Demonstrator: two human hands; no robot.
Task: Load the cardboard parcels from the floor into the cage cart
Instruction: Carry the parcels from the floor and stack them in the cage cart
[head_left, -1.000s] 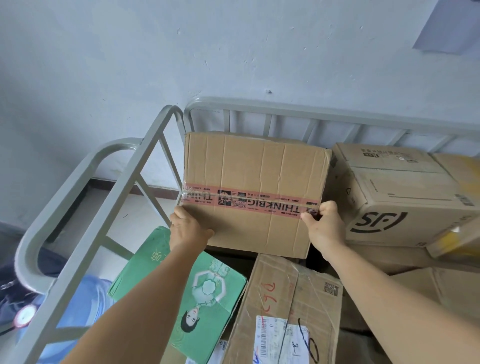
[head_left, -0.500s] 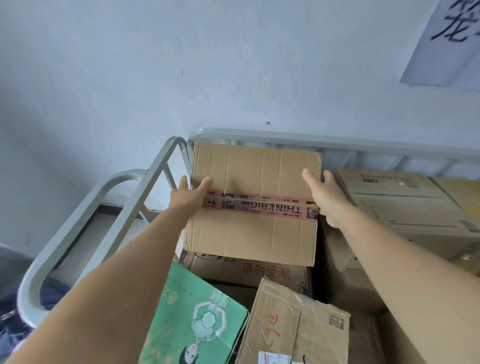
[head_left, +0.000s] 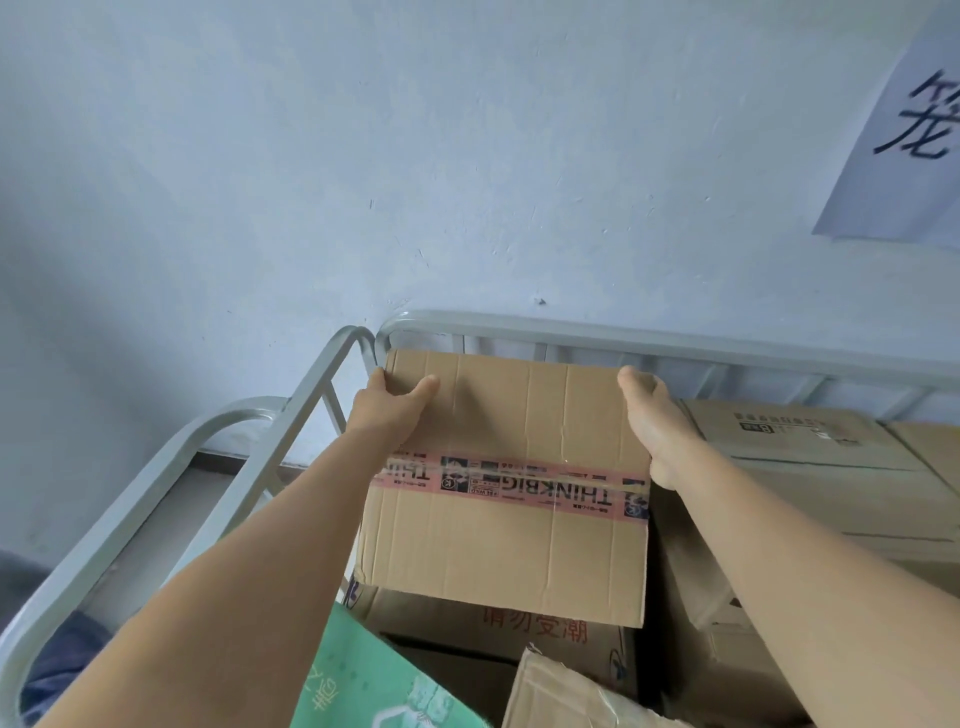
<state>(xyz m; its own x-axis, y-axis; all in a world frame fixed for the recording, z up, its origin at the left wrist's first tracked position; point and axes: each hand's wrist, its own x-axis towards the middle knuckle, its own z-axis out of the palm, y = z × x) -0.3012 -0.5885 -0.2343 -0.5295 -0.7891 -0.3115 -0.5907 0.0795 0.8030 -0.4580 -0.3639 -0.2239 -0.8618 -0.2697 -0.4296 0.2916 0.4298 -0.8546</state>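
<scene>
Pale blue plaster is filling the background, with a white paper sign (head_left: 906, 140) bearing a black brush character hanging on it above and to the right of the cage cart (head_left: 571, 335), whose grey tube rail is running along the wall. We are holding the taped cardboard parcel (head_left: 511, 483) inside the cart's far left corner, its far edge lying just beside the rear rail and its pink printed tape band running across the top. Our left hand (head_left: 392, 402) is gripping the parcel's far left corner, thumb lying on the top face and fingers wrapping over the edge next to the cart's side rail. Our right hand (head_left: 652, 415) is pressing against the parcel's right edge; its fingers are dropping behind that edge, so we cannot tell how they are curling. Beneath the parcel, toward us, a brown box with red characters (head_left: 535, 631) is showing. To the parcel's right a larger brown carton (head_left: 810, 467) is sitting touching or nearly touching it. Nearer us than the parcel, a green printed package (head_left: 374, 686) and a crumpled cardboard box (head_left: 566, 696) are lying in the cart.
</scene>
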